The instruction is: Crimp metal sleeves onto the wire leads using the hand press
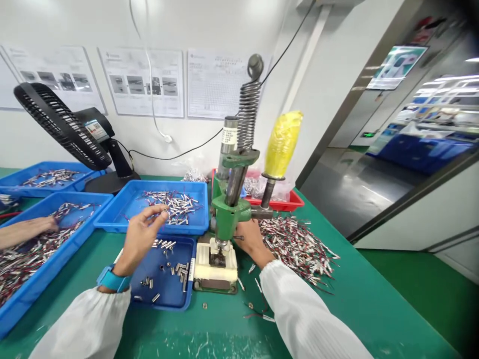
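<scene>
My left hand (140, 237), with a blue wristband (115, 279), is raised over the near edge of a blue tray (151, 228) of wired metal parts (179, 203). Its thumb and forefinger pinch together; a small shiny thing seems to be at the tips, too small to name. Below it, a darker blue tray (164, 294) holds short metal tubes (182, 271). My right hand (250, 235) reaches behind the green hand press (227, 219), its fingers hidden by the press body. Beside that wrist lies a heap of wired parts (295, 249).
The press lever has a yellow-wrapped handle (282, 144). A red tray (290, 202) stands behind the heap. At left are a black fan (63, 124) and a large blue tray (80, 234), with another person's hand (37, 230) in it. Loose wired pieces (267, 317) lie near my right sleeve.
</scene>
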Demonstrator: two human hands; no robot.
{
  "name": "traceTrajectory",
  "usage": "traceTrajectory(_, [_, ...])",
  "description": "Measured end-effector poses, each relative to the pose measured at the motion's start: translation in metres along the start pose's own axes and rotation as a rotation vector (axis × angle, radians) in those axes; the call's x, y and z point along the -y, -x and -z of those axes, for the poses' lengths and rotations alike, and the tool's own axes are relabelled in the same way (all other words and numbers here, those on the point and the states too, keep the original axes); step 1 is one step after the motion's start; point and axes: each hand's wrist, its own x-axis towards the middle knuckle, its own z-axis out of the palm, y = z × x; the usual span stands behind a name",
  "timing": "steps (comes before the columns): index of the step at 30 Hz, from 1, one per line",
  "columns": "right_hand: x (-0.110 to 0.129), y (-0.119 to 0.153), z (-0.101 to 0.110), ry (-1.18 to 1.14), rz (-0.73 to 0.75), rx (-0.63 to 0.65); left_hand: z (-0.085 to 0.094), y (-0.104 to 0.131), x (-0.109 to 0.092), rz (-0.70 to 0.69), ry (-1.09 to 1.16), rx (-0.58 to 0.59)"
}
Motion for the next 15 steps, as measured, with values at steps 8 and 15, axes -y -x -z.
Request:
traceTrajectory(8, [0.002,0.044,0.044,-0.213,-0.085,-0.156,0.009,-0.030,0.028,-0.179,-0.557,0.023])
traceTrajectory(15, [0.004,0.140,0.057,-0.731,-0.307,-0.152,0.005,0.021,0.008,-0.413,-0.548,0.024])
